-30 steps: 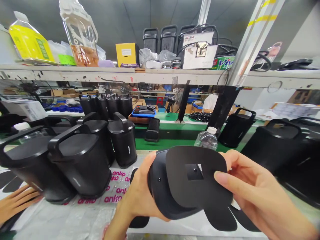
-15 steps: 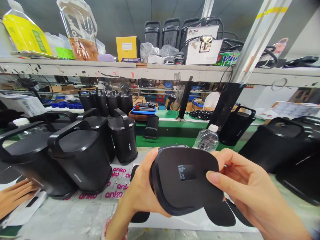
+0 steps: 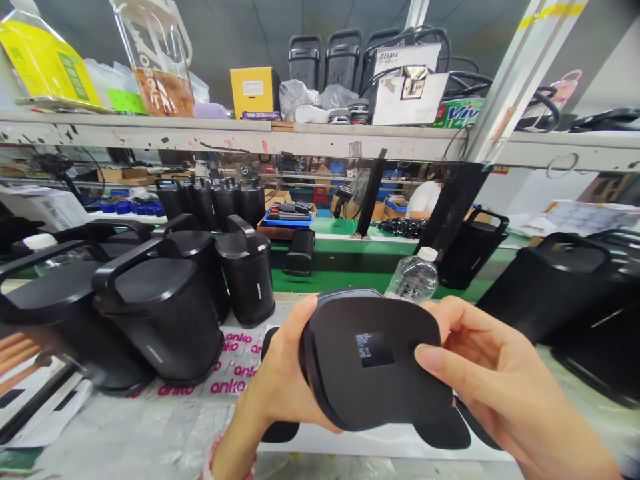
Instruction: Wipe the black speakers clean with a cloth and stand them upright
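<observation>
I hold a black speaker (image 3: pixel 370 360) on its side, its flat bottom turned toward me. A black pad covers that bottom, and a small label shows through the pad's square cut-out. My left hand (image 3: pixel 280 383) wraps around the speaker's left side. My right hand (image 3: pixel 495 380) grips the right edge, with the thumb pressed flat on the pad. Beneath my hands a white sheet (image 3: pixel 360 443) carries more black pads (image 3: pixel 443 433).
Several finished black speakers (image 3: pixel 160 313) with handles stand at left on plastic printed "anko". More speakers (image 3: pixel 555 283) stand at right. A water bottle (image 3: pixel 414 275) sits behind my hands. Another person's fingers (image 3: pixel 17 353) show at far left. A cluttered shelf (image 3: pixel 250 137) runs overhead.
The pad, lifted off the speaker's bottom a second ago, now lies flat on it with the label in its cut-out. The fingers at far left have drawn back.
</observation>
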Motion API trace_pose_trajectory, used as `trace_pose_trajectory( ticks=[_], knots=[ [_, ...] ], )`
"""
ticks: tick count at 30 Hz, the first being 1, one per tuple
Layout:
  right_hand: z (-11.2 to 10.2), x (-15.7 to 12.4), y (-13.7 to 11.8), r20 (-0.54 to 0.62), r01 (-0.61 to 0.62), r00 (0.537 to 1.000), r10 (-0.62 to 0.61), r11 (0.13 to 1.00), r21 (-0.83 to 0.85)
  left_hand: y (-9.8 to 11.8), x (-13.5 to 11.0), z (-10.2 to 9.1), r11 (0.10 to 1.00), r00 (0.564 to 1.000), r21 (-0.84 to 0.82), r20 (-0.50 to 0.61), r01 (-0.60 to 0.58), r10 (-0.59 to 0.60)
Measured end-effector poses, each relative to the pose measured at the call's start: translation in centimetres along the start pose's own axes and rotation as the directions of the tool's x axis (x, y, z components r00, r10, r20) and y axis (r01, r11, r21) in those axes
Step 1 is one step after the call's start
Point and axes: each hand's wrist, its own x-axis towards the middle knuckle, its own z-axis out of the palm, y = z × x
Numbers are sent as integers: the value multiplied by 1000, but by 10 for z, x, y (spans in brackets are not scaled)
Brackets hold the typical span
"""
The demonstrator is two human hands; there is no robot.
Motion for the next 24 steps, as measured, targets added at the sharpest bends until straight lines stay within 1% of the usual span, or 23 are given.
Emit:
trace_pose_trajectory(
  ticks=[4, 9, 12, 18, 24],
  knots=[
    [0, 0, 2, 3, -1, 1000, 1, 1000, 0, 0, 0, 0, 1000, 1000, 29, -9, 11, -11],
    [-1, 0, 1, -11, 10, 1000, -11, 999, -30, 0, -1, 0, 998, 1000, 56, -7, -23, 23],
    [-1, 0, 2, -12, 18, 1000, -19, 999, -43, 0, -2, -1, 998, 1000, 65, -9, -15, 16],
    [-1, 1, 2, 1, 51, 999, -51, 995, -86, -2, -1, 0, 997, 1000, 77, 13, -22, 21],
    [3, 0, 1, -34, 37, 999, -39, 997, -65, 0, -1, -1, 997, 997, -4, 8, 79, -79]
  ],
)
